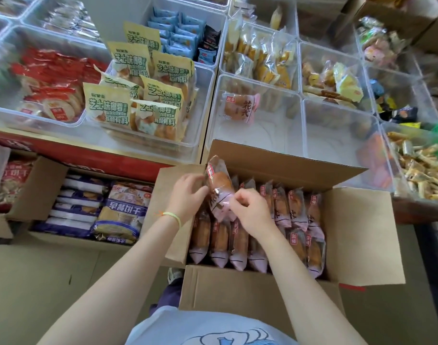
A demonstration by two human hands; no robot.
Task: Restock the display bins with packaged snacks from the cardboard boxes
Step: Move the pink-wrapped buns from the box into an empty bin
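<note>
An open cardboard box [362,235] in front of me holds several pink-and-brown bread packets [297,210] standing in rows. My left hand [188,195] and my right hand [248,210] both grip one such packet [219,185], raised above the box's left end. My right hand pinches its pink lower part; my left hand holds its side. Beyond the box, a clear display bin [262,140] contains a single matching packet [239,108]. The clear bin to its right [337,143] looks bare.
A second open cardboard box [38,185] at left holds blue-and-white biscuit packs [123,210]. Other clear bins hold yellow-green packets [128,100], red packets [51,80], blue packets [178,33] and wrapped cakes [262,56]. A bin of small wrapped sticks [422,168] stands at right.
</note>
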